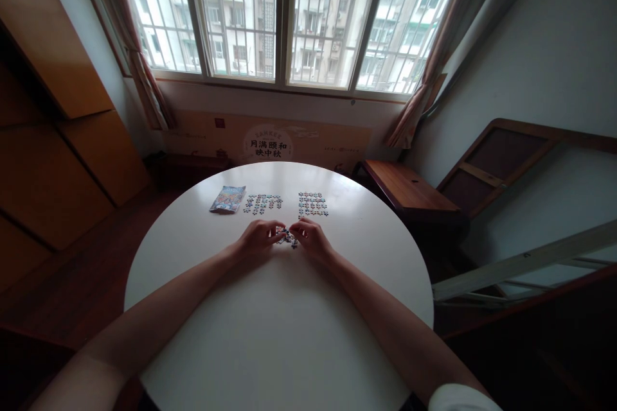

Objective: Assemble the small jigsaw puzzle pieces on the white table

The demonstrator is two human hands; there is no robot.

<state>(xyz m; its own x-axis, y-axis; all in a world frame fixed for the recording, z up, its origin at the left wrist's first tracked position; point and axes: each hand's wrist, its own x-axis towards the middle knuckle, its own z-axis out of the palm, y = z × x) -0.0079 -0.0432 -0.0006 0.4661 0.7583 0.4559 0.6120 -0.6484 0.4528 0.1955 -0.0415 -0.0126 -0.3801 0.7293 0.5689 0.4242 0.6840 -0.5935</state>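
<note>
On the far half of a round white table (270, 334), a bare left hand (263, 235) and a bare right hand (311, 236) curled inward at either side of a loose pile of multicoloured jigsaw pieces (288, 238); whether either pinched one, I couldn't tell. Beyond lay a left group of spread pieces (261, 203), a right group in rows (313, 203) and, farthest left, a colourful printed packet (227, 200)

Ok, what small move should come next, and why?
Perhaps the right hand should pick up the puzzle piece at the small pile's near edge: that hand and the left hand are both at the pile, whose pieces lie jumbled, while the right-hand group beyond lies in rows.
</note>
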